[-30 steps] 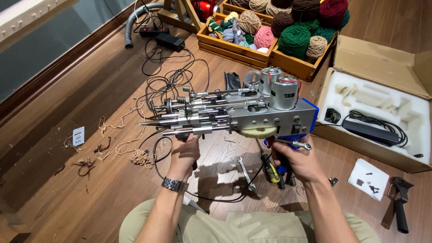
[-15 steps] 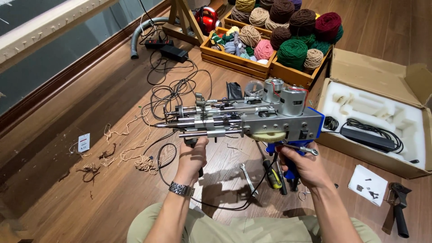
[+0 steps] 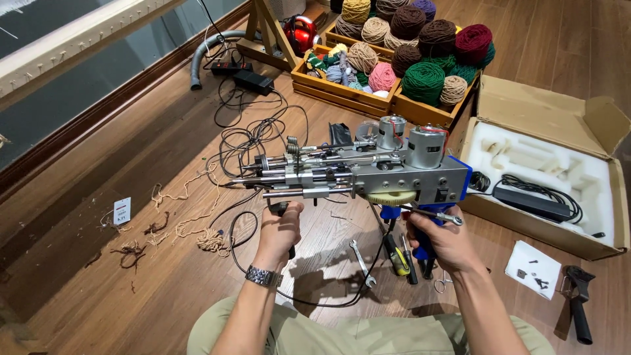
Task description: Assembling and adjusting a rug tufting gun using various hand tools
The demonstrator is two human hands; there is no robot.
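Note:
I hold a metal tufting gun [image 3: 368, 172] level above the wooden floor, its rods pointing left and two grey motors on top. My left hand [image 3: 281, 225], with a wristwatch, grips the black front handle under the rods. My right hand [image 3: 439, 235] is closed around the blue rear handle, and a small wrench [image 3: 439, 214] sticks out above that hand. A black cable runs from the gun down to the floor.
Wooden crates of yarn balls [image 3: 420, 66] stand at the back. An open cardboard box [image 3: 549, 174] with white foam and a black power adapter sits right. A wrench [image 3: 361, 261], screwdrivers [image 3: 401, 256], scissors, yarn scraps [image 3: 197, 233] and tangled cables [image 3: 253, 138] lie on the floor.
The camera has tilted slightly, so the gun and hands sit a bit lower and further right in view. Both hands keep the same grip on the gun.

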